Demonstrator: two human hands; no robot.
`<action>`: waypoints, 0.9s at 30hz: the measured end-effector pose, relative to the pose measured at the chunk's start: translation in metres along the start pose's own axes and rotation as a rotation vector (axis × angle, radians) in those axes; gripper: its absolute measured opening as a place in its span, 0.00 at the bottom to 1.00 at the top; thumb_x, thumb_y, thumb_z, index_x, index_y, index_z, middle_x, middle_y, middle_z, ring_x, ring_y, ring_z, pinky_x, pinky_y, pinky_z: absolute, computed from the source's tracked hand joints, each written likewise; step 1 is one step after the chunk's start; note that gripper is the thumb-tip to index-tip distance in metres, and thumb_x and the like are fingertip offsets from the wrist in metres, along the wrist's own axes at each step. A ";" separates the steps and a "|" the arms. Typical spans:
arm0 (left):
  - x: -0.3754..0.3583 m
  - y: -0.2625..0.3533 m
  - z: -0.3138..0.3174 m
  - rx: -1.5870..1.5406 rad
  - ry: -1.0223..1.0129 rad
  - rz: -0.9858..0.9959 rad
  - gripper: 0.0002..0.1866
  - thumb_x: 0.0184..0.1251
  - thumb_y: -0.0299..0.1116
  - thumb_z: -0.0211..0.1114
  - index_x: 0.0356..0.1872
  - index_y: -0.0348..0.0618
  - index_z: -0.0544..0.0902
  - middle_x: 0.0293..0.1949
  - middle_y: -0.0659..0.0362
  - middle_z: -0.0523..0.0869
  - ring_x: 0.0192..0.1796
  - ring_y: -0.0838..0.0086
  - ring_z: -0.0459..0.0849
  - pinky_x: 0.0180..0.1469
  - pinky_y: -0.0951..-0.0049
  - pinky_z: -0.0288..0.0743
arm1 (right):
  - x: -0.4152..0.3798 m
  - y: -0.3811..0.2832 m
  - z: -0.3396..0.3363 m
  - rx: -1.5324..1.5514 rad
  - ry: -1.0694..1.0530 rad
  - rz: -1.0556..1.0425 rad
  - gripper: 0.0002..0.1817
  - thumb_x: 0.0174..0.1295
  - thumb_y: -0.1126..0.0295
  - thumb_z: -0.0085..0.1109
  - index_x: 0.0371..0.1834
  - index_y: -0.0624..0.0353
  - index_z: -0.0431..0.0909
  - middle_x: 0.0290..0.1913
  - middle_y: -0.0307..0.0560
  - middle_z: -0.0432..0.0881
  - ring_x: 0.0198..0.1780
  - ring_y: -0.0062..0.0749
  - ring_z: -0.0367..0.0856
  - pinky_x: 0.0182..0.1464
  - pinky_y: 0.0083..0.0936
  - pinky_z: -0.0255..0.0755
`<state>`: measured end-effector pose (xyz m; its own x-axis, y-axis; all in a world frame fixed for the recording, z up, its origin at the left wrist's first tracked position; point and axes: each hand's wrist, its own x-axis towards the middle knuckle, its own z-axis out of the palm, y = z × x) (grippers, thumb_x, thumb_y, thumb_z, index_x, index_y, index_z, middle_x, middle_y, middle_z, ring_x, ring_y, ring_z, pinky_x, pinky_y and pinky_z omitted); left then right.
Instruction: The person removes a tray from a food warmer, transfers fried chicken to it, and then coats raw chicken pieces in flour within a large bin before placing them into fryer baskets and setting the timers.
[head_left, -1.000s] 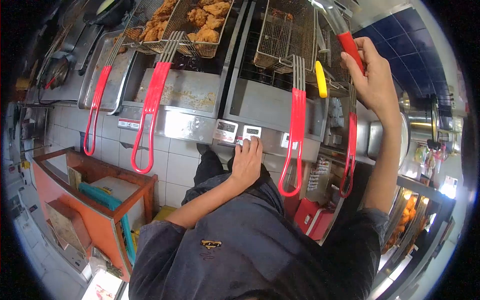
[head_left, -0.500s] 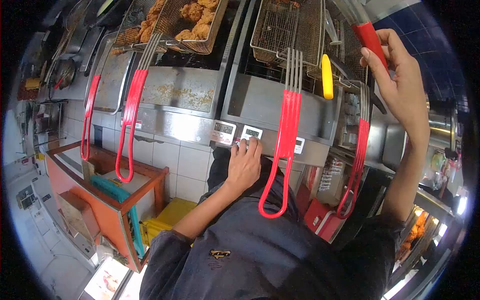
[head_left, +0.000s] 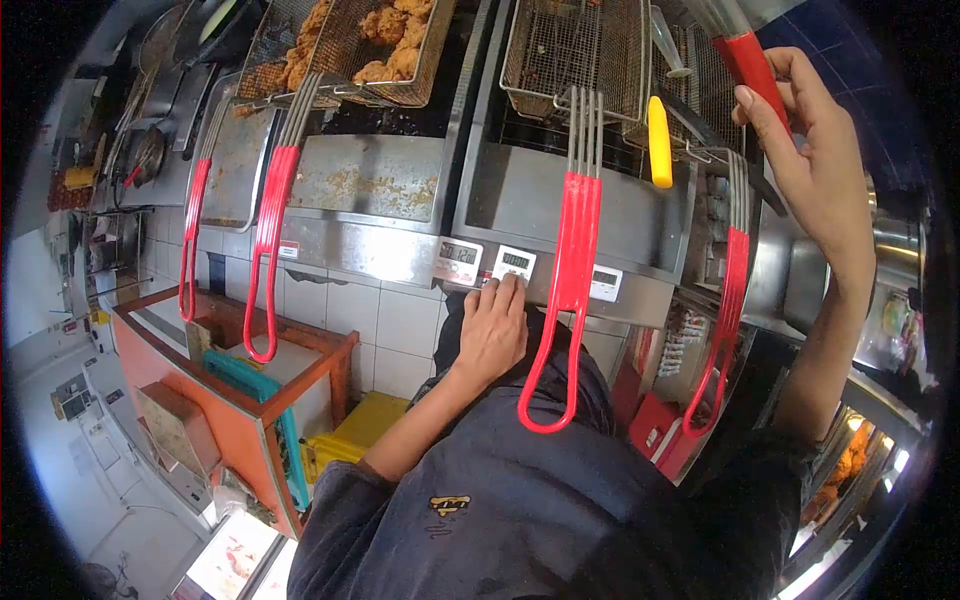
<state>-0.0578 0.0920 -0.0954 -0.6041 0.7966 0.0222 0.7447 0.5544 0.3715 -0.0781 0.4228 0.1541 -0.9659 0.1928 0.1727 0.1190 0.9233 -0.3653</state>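
Observation:
My left hand [head_left: 492, 330] reaches the fryer front, its fingertips at the lower edge of a white digital timer [head_left: 513, 263] and nothing held in it. Two more timers [head_left: 458, 262] [head_left: 604, 284] sit on either side of this one. Up at the right, my right hand [head_left: 815, 140] is closed around a red handle [head_left: 752, 68] with metal rods at its top; its far end is out of view. Just right of my left hand, the red-handled fryer basket [head_left: 578, 240] extends towards me. This basket's mesh [head_left: 575, 60] shows only small crumbs.
Fried chicken [head_left: 385, 45] fills baskets at the upper left, their red handles [head_left: 268, 215] jutting out over the edge. A yellow handle [head_left: 659, 142] and another red basket handle [head_left: 732, 290] are on the right. An orange-framed cart [head_left: 220, 400] stands lower left.
The view has shifted slightly. My left hand stays at the middle timer, whose displayed digits look different. My right hand still grips the red handle, slightly farther right in view.

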 end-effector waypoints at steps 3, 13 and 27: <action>-0.007 -0.003 0.000 -0.010 -0.021 -0.053 0.30 0.57 0.33 0.64 0.62 0.33 0.73 0.54 0.50 0.76 0.55 0.59 0.75 0.57 0.58 0.65 | -0.004 0.000 0.001 0.001 -0.003 0.015 0.12 0.73 0.66 0.56 0.52 0.62 0.74 0.32 0.41 0.83 0.36 0.16 0.78 0.45 0.19 0.70; -0.003 -0.006 -0.004 0.030 -0.030 -0.075 0.33 0.53 0.31 0.65 0.64 0.37 0.72 0.49 0.52 0.77 0.53 0.60 0.76 0.52 0.59 0.65 | -0.005 -0.006 0.001 0.036 -0.001 0.039 0.12 0.73 0.66 0.56 0.52 0.61 0.74 0.31 0.40 0.83 0.35 0.16 0.77 0.43 0.19 0.70; -0.001 -0.002 -0.006 0.037 -0.037 -0.059 0.32 0.53 0.31 0.66 0.63 0.34 0.73 0.47 0.52 0.77 0.50 0.60 0.75 0.51 0.61 0.66 | -0.004 -0.009 0.002 0.122 0.038 -0.008 0.11 0.71 0.68 0.57 0.48 0.63 0.72 0.31 0.48 0.84 0.33 0.23 0.81 0.40 0.24 0.72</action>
<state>-0.0605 0.0890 -0.0911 -0.6370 0.7702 -0.0333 0.7185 0.6088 0.3365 -0.0756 0.4131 0.1545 -0.9571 0.2001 0.2095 0.0804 0.8782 -0.4716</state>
